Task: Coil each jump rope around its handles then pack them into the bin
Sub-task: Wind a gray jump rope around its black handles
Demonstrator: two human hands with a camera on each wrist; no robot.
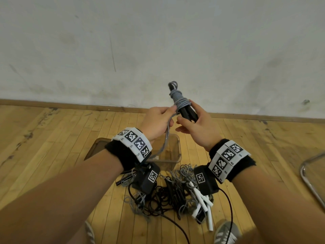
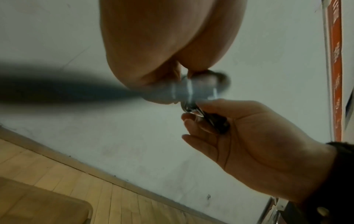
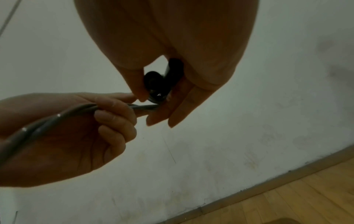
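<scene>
Right hand (image 1: 194,123) grips paired black handles (image 1: 189,112) above the bin (image 1: 177,152); left hand (image 1: 158,123) pinches the grey rope (image 1: 180,100) beside them (tail trailing binward). Slackened tension could loosen the coils.

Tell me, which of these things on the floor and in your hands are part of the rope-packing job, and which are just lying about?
Part of the job:
- grey rope, partly coiled round black handles
- left hand, pinching the loose rope
- right hand, holding the handles
- clear bin
- tangled ropes awaiting coiling

Just lying about:
- metal chair leg
- shoes
</scene>
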